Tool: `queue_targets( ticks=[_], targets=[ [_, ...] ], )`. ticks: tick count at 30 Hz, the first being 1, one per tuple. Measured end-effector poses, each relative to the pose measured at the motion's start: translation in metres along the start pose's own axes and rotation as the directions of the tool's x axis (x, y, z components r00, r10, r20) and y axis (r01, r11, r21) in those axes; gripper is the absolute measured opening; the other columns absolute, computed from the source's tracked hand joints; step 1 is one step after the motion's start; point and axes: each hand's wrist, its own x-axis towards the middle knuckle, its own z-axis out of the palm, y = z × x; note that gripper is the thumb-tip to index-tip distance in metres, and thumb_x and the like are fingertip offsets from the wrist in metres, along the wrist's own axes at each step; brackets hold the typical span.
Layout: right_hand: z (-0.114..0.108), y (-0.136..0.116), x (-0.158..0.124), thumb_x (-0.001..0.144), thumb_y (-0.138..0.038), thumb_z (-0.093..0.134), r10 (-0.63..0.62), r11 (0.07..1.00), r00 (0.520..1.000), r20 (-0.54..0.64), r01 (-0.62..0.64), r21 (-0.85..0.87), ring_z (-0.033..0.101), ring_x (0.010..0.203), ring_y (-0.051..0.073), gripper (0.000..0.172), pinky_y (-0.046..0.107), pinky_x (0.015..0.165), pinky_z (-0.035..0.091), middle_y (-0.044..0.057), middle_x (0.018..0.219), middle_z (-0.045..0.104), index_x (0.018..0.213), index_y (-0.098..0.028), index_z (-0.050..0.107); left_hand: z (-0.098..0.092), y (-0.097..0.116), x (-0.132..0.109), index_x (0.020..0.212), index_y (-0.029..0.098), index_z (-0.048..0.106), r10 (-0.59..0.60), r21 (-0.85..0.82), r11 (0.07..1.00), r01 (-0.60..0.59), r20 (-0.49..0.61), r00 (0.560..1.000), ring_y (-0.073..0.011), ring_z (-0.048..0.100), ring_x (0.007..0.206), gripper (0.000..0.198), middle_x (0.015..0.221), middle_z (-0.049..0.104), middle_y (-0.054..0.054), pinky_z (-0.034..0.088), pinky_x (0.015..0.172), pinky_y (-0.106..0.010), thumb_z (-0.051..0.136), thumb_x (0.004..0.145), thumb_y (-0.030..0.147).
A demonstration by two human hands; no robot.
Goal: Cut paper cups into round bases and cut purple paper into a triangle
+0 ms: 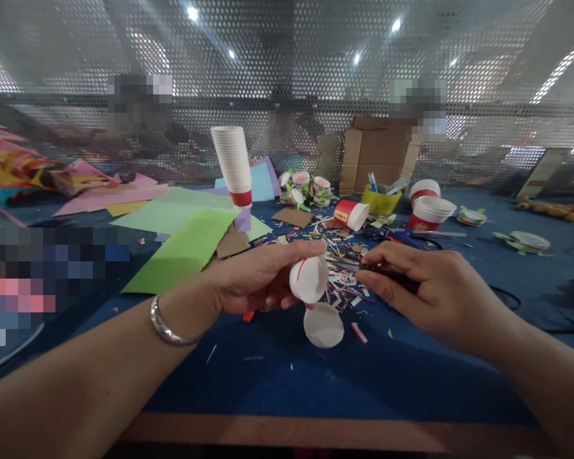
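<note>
My left hand is closed on a cut paper cup, a small white piece with a red line along it. In my right hand is a pair of scissors, dark at the handle, with the metal blades pointing left toward the cup piece. The blades appear apart from the paper. Just below the cup piece, a white round paper piece lies on the blue table. Paper scraps in white and red are strewn under and behind both hands.
A tall stack of paper cups stands behind green paper sheets. Farther back are several paper turtles, a tipped red cup, a yellow container and a cardboard box. More cups stand at right.
</note>
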Motion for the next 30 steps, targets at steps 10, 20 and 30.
queue_targets(
  ticks=[10, 20, 30],
  targets=[
    [-0.006, -0.001, -0.002, 0.099, -0.053, 0.056, 0.063, 0.996, 0.996, -0.065, -0.059, 0.061, 0.049, 0.054, 0.012, 0.035, 0.025, 0.051, 0.038, -0.002, 0.065, 0.064, 0.095, -0.02, 0.068, -0.009, -0.003, 0.003, 0.123, 0.02, 0.065, 0.511, 0.104, 0.855, -0.507, -0.008, 0.86, -0.0125, 0.066, 0.091, 0.054, 0.107, 0.069, -0.004, 0.058, 0.077, -0.022, 0.087, 0.074, 0.02],
    [-0.007, 0.002, 0.003, 0.099, -0.056, 0.054, 0.12, 0.992, 0.989, -0.087, -0.122, -0.017, 0.044, 0.048, 0.011, 0.039, 0.026, 0.047, 0.032, -0.004, 0.057, 0.058, 0.088, -0.021, 0.068, -0.009, -0.01, 0.005, 0.122, 0.019, 0.062, 0.801, 0.427, 0.543, -0.723, -0.005, 0.598, -0.0181, 0.068, 0.104, 0.06, 0.122, 0.068, -0.007, 0.059, 0.093, -0.03, 0.091, 0.071, 0.023],
    [-0.006, 0.004, 0.003, 0.099, -0.053, 0.053, 0.134, 0.991, 0.991, -0.022, -0.134, 0.013, 0.046, 0.052, 0.012, 0.038, 0.027, 0.049, 0.034, -0.003, 0.061, 0.06, 0.087, -0.021, 0.068, -0.01, -0.011, 0.005, 0.123, 0.021, 0.064, 0.894, 0.597, 0.291, -0.748, 0.109, 0.435, -0.022, 0.065, 0.11, 0.054, 0.123, 0.062, -0.01, 0.061, 0.092, -0.034, 0.088, 0.074, 0.024]
  ],
)
